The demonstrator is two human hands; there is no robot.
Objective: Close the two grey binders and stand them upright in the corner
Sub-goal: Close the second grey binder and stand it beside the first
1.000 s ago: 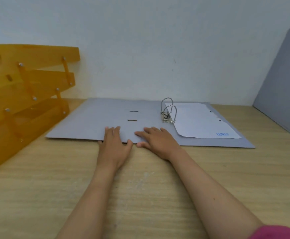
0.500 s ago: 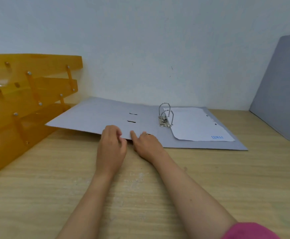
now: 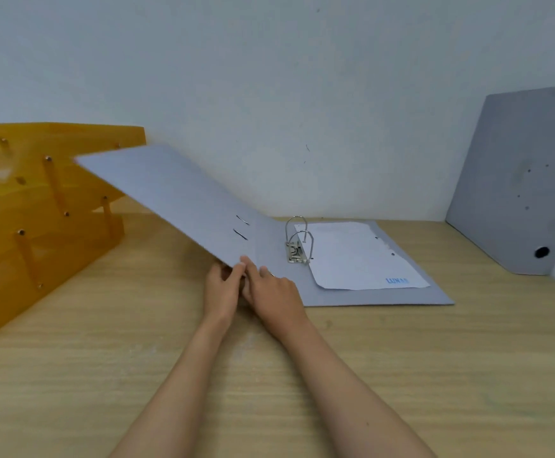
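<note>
A grey binder (image 3: pixel 362 297) lies open on the wooden desk, its metal rings (image 3: pixel 297 241) upright and a white sheet (image 3: pixel 355 256) on its right half. Its left cover (image 3: pixel 170 196) is lifted and tilts up to the left. My left hand (image 3: pixel 221 289) pinches the cover's near edge. My right hand (image 3: pixel 273 292) rests beside it on the same edge, fingers against the cover. A second grey binder (image 3: pixel 514 180) stands closed and upright at the far right, leaning by the wall.
An orange plastic letter-tray rack (image 3: pixel 35 213) stands at the left, close behind the raised cover. The white wall (image 3: pixel 269 94) runs along the back of the desk (image 3: pixel 71 375).
The binder's left cover lay flat a second ago; both hands have lifted it off the desk, and it now tilts steeply upward. The view has shifted, showing more of the upright binder.
</note>
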